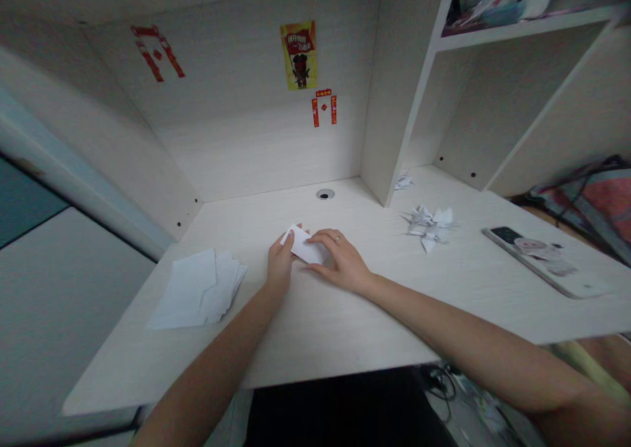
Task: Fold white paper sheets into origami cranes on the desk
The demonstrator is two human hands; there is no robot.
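Between my two hands, above the middle of the desk, is a small piece of folded white paper [308, 248]. My left hand [282, 256] grips its left end, with the thumb on top and the other fingers behind it. The fingers of my right hand [342, 259] are curled around the right end, fingertips on the upper face and thumb at the lower edge. A ring shows on one right finger. Part of the paper is hidden by the right fingers. To the left lies a loose stack of white paper sheets [190, 289].
Several folded white paper pieces [428, 223] lie in a pile at the right, beside an upright shelf panel [394, 105]. Farther right rests a phone [542, 259]. A round cable hole [325, 194] sits near the back wall. The desk's front edge is close to my body.
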